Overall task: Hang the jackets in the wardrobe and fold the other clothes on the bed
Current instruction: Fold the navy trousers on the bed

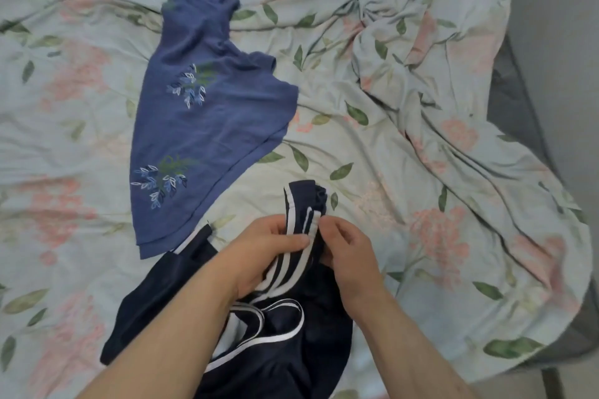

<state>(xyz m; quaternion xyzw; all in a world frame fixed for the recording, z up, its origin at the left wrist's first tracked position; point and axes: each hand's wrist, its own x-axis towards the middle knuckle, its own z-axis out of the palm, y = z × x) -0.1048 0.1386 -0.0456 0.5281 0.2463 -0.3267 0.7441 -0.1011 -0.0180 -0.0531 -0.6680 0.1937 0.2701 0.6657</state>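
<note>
Near the bed's [421,139] front edge, the left hand [269,249] and right hand [346,256] both pinch the navy striped garment [291,334], seemingly straightening a sleeve before folding; next, lay it flat.

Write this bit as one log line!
left hand + right hand: grip navy white-striped garment | blue embroidered top: lies on floral sheet
</note>
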